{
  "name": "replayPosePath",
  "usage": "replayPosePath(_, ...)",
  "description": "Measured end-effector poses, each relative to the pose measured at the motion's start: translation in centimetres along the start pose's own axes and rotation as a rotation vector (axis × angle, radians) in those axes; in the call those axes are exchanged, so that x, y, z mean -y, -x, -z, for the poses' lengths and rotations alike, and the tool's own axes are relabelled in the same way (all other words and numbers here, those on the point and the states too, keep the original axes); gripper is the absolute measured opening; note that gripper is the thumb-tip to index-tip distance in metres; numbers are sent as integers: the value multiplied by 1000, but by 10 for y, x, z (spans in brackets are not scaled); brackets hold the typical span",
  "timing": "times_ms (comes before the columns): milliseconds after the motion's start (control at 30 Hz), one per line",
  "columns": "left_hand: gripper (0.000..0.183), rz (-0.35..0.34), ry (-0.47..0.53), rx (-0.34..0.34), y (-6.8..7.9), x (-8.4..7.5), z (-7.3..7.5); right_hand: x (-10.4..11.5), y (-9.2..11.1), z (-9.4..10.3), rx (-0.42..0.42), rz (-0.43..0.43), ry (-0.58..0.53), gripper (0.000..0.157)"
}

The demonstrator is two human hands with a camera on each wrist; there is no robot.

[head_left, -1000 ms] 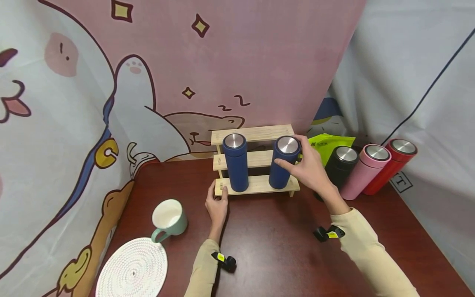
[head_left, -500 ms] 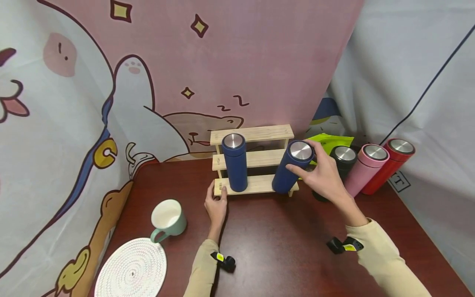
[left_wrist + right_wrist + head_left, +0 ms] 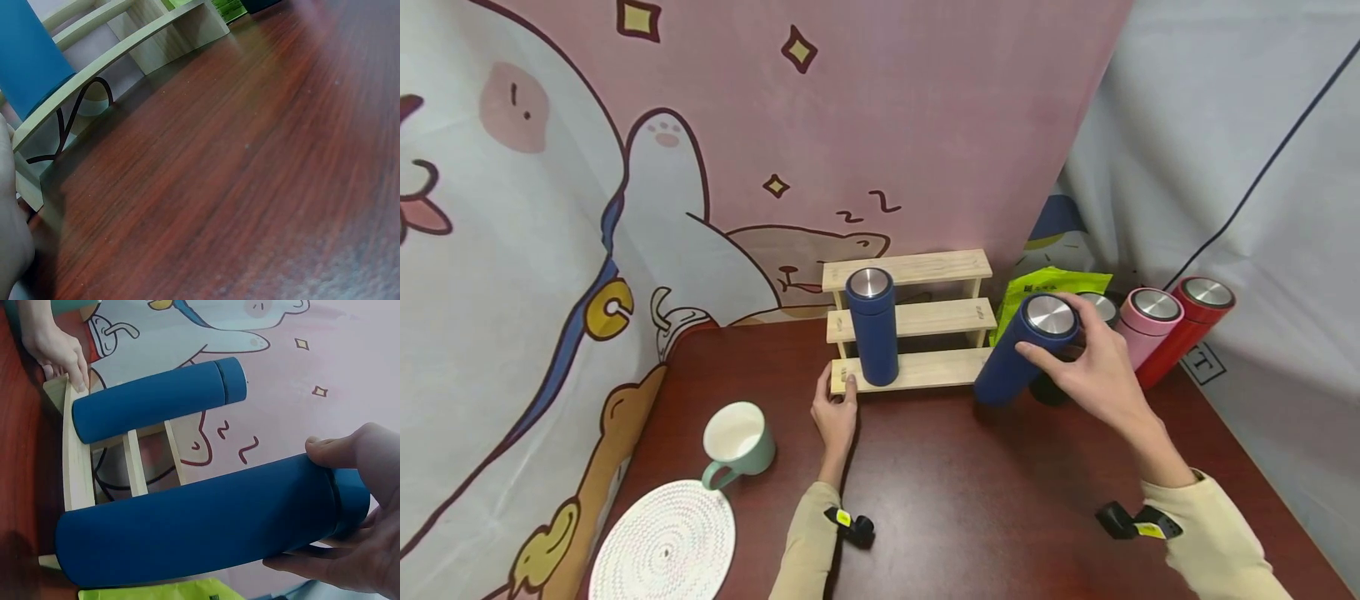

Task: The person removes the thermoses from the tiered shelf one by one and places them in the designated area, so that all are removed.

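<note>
My right hand grips a blue thermos bottle with a steel-topped lid, fingers and thumb round its upper part. The bottle leans, its base just off the right end of the bottom step of a three-step wooden rack. A second blue thermos bottle stands upright on the left of that bottom step, and it also shows in the right wrist view. At the rack's front left corner, my left hand holds the end of the bottom board, thumb on top.
Behind the held bottle are a black thermos, a pink one and a red one, plus a bright green bag. A mint mug and a round white woven mat occupy the table's left. Printed cloth hangs behind.
My right hand has lifted the blue thermos bottle from the right of the bottom step and carried it rightward, tilting it. The left hand has stayed on the rack's corner.
</note>
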State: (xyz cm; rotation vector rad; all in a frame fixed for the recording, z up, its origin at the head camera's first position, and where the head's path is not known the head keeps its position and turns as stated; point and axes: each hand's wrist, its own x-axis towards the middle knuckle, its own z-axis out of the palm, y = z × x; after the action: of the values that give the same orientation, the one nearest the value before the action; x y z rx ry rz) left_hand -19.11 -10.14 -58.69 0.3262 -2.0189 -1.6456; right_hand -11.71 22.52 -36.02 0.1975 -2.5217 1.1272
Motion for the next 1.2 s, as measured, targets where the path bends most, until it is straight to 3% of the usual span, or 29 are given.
replayPosePath(267, 50, 5, -3, -11, 0, -1, 0, -13, 11, 10, -16, -49, 78, 77)
replayPosePath(767, 49, 3, -2, -11, 0, 1, -1, -35, 24, 36, 36, -136, 71, 82)
replayPosePath(1200, 49, 14, 16, -5, -1, 1, 0, -52, 29, 57, -10, -156, 237, 82)
